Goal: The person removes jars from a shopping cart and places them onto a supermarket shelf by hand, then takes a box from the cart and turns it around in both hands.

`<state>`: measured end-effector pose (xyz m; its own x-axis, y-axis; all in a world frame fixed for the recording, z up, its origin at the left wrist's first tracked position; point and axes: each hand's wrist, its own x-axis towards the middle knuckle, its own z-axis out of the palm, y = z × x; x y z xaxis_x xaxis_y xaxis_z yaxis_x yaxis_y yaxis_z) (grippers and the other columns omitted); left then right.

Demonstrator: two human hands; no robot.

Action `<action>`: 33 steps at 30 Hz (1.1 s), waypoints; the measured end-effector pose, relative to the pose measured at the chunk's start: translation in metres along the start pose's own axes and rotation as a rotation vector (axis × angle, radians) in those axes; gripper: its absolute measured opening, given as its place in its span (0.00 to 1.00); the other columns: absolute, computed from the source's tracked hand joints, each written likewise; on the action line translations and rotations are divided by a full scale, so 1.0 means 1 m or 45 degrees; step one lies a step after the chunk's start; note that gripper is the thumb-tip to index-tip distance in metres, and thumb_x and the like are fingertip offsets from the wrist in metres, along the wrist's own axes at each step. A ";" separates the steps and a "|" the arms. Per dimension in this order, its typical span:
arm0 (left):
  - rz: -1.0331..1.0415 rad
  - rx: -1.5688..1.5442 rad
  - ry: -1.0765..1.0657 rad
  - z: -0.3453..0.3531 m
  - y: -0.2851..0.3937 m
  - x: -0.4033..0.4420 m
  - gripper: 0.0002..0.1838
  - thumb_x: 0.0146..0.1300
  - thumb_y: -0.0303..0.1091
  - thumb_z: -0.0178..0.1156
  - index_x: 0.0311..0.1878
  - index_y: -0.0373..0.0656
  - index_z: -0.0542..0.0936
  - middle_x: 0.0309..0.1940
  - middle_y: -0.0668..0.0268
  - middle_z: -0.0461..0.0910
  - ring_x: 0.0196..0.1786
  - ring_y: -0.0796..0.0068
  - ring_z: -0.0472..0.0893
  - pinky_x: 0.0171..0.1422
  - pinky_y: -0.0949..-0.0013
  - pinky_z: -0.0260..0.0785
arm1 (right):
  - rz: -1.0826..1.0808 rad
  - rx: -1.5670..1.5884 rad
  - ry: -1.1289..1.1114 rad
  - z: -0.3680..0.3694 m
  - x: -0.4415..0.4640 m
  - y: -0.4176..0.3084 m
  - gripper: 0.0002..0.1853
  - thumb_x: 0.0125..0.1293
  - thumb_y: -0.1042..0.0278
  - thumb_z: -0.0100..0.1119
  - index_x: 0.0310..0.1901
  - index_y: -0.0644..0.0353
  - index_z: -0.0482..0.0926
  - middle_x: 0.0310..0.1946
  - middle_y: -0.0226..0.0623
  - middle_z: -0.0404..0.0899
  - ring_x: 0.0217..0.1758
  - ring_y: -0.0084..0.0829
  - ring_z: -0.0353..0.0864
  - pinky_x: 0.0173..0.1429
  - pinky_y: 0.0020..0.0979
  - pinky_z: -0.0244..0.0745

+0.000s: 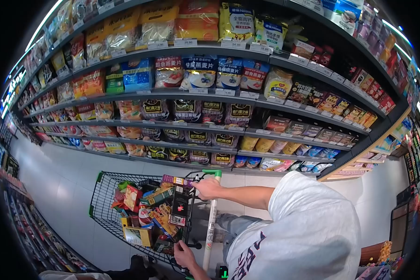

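A black wire shopping cart (108,219) with green corners holds several packaged goods. My right hand (207,188) reaches past the pale handle bar (211,228), its fingers closed on the end of a purple box (174,180) at the basket's upper edge. Lower down, my left hand (185,255) has its fingers closed at the near corner of a yellow patterned box (163,218); the grip is small and partly hidden. Between the hands a black box (180,205) lies on the pile. A red-and-cream box (132,198) and a yellow-and-white box (138,236) lie farther in.
A long grey shelf unit (172,126) runs beside the cart, stocked with bagged oatmeal (199,73), powder packs and jars. Another stocked shelf (37,238) stands opposite. Pale floor tiles (60,179) run between them. A dark shoe (137,268) shows at the bottom edge.
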<state>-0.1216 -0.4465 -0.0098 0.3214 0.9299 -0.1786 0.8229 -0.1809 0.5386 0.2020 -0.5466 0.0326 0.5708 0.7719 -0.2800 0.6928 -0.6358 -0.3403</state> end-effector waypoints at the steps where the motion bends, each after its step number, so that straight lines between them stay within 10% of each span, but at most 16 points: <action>1: 0.008 0.002 0.008 -0.001 0.000 -0.002 0.22 0.72 0.55 0.59 0.47 0.46 0.88 0.39 0.59 0.91 0.42 0.49 0.89 0.45 0.46 0.76 | -0.013 0.012 0.001 0.000 -0.003 -0.001 0.27 0.57 0.66 0.60 0.60 0.63 0.76 0.32 0.48 0.86 0.40 0.53 0.88 0.42 0.55 0.80; 12: -0.060 0.004 -0.121 -0.005 -0.001 -0.008 0.26 0.72 0.56 0.58 0.39 0.41 0.90 0.31 0.53 0.88 0.40 0.44 0.86 0.45 0.47 0.74 | -0.237 0.541 0.110 -0.039 -0.020 0.038 0.27 0.66 0.59 0.62 0.65 0.57 0.74 0.53 0.52 0.84 0.52 0.52 0.86 0.55 0.49 0.80; 14: -0.046 0.036 -0.065 0.002 0.000 -0.010 0.25 0.72 0.54 0.59 0.37 0.40 0.90 0.28 0.53 0.87 0.37 0.47 0.87 0.44 0.50 0.74 | -0.261 0.527 0.273 -0.082 -0.012 0.059 0.26 0.66 0.59 0.63 0.64 0.59 0.75 0.54 0.51 0.83 0.55 0.50 0.85 0.58 0.47 0.80; 17: -0.190 0.026 -0.285 -0.041 0.045 -0.026 0.35 0.71 0.70 0.52 0.59 0.51 0.88 0.54 0.52 0.88 0.58 0.44 0.84 0.62 0.46 0.74 | -0.266 0.414 0.759 -0.177 -0.002 0.097 0.24 0.65 0.63 0.64 0.61 0.62 0.78 0.55 0.50 0.84 0.58 0.49 0.85 0.60 0.45 0.81; 23: -0.168 -0.059 -0.184 -0.025 0.043 -0.026 0.32 0.73 0.64 0.53 0.54 0.44 0.89 0.48 0.48 0.88 0.51 0.39 0.85 0.55 0.47 0.74 | -0.180 0.511 1.467 -0.390 0.000 0.172 0.22 0.64 0.67 0.66 0.59 0.63 0.77 0.45 0.46 0.84 0.45 0.40 0.87 0.53 0.41 0.83; 29: -0.105 -0.098 -0.120 -0.015 0.041 -0.022 0.31 0.74 0.60 0.54 0.49 0.37 0.89 0.43 0.45 0.88 0.47 0.38 0.85 0.53 0.47 0.73 | -0.084 -0.129 1.798 -0.540 0.019 0.250 0.31 0.63 0.56 0.67 0.64 0.64 0.74 0.52 0.55 0.83 0.60 0.51 0.83 0.67 0.46 0.77; 33: -0.082 -0.135 -0.071 -0.012 0.056 -0.031 0.32 0.74 0.60 0.54 0.47 0.35 0.89 0.42 0.43 0.88 0.47 0.39 0.85 0.53 0.47 0.74 | 0.339 -0.295 1.211 -0.638 0.027 0.252 0.38 0.65 0.50 0.63 0.70 0.69 0.70 0.65 0.62 0.78 0.68 0.56 0.79 0.73 0.47 0.73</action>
<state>-0.0914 -0.4814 0.0360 0.2973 0.9187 -0.2600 0.7896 -0.0834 0.6079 0.6734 -0.6862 0.5114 0.7632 0.3486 0.5440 0.5024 -0.8497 -0.1603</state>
